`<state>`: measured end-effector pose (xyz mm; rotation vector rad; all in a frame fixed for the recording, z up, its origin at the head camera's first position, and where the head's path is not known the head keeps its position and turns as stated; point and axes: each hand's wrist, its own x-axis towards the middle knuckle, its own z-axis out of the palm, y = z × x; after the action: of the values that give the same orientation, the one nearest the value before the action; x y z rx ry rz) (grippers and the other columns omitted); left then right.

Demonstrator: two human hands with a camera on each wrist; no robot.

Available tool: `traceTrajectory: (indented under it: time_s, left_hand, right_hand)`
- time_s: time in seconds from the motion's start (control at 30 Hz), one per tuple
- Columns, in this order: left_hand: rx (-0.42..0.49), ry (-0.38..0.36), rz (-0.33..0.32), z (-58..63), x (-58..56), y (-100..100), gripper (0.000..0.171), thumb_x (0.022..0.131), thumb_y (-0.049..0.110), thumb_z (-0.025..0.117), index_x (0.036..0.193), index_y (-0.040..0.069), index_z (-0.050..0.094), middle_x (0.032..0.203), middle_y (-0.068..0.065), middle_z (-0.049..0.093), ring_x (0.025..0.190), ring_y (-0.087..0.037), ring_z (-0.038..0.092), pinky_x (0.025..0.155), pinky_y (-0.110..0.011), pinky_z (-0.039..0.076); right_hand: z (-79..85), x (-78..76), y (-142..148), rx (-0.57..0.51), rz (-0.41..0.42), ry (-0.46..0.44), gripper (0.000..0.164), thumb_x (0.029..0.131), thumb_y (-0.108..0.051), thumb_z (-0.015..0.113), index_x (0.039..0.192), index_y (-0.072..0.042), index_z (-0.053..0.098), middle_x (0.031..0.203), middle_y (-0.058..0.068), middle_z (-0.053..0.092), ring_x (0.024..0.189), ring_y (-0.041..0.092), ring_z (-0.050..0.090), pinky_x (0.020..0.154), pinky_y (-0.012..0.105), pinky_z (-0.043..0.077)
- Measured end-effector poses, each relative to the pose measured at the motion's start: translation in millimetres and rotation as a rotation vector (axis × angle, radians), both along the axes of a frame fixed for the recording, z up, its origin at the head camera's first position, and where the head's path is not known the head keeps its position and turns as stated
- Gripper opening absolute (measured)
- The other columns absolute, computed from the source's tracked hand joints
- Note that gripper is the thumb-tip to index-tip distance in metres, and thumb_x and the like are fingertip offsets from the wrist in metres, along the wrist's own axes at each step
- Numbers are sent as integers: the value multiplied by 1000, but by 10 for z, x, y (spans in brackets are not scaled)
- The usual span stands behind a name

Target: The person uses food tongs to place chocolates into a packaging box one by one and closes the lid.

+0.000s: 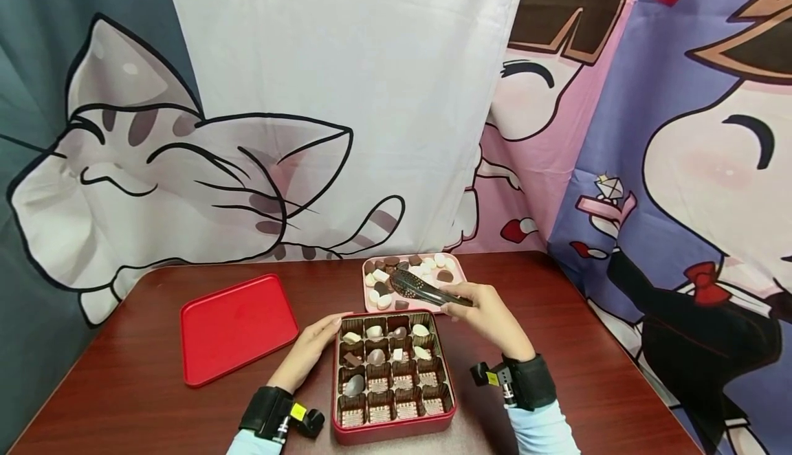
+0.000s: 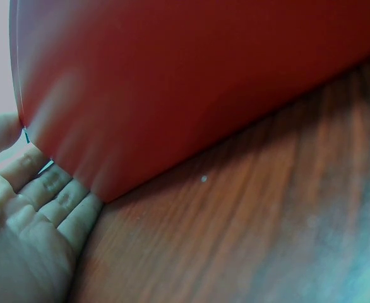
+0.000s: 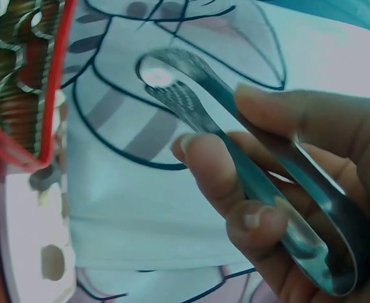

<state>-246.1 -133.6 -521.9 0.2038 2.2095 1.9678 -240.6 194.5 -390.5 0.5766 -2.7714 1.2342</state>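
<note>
My right hand (image 1: 479,307) holds a pair of dark metal tongs (image 1: 421,290), fingers and thumb around both arms. The perforated heads of the tongs lie over the pink tray (image 1: 459,275) of white and brown chocolates in the head view. In the right wrist view a small pale patch (image 3: 158,77) shows between the heads; I cannot tell if it is a held chocolate. My left hand (image 1: 312,345) rests against the left side of the red box (image 1: 396,434), its fingers laid along the wall in the left wrist view. Chocolates fill the box's back compartments.
Left of the box lies a flat red lid (image 1: 238,331) on the brown wooden table (image 1: 136,359). The pink tray stands just behind the box. Cloth curtains (image 1: 346,63) with cartoon figures hang along the table's back and right side.
</note>
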Motion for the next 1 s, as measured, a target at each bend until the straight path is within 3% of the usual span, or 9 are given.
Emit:
traceTrajectory:
  time_s: [0.27,0.5,0.73,0.83,1.0]
  left_hand:
    - [-8,4,3,1,2,0,47,98,42,47,137,16,51,138,-9,56,113,9,53,98,-16,40]
    - [-9,18,-1,0,0,-3,46,98,40,47,137,15,52,138,-9,55,113,10,52,99,-15,39]
    - [-11,13,-1,1,4,3,47,98,42,47,137,16,51,138,-9,56,113,9,53,98,-15,41]
    - [-22,10,20,-1,0,9,48,98,41,47,138,14,50,139,-9,55,118,4,52,101,-19,41]
    - [-34,11,44,6,3,21,51,99,40,47,139,8,48,141,-12,52,134,-18,44,113,-38,37]
  right_hand:
    - [168,165,-3,45,128,-59,29,85,-15,68,114,-12,69,82,2,68,69,7,60,64,19,50]
    - [211,256,-27,145,236,-15,32,84,-11,67,115,-9,69,104,5,72,79,4,63,70,18,50]
    - [222,316,-81,198,319,-110,28,85,-9,65,112,-8,71,99,4,72,69,5,58,62,17,46]
    - [226,335,-105,229,349,-145,27,84,-9,66,110,-10,72,101,3,73,70,4,55,62,16,44]
    - [214,345,-126,269,396,-181,27,83,-10,67,109,-10,72,104,3,73,78,-1,57,69,17,47]
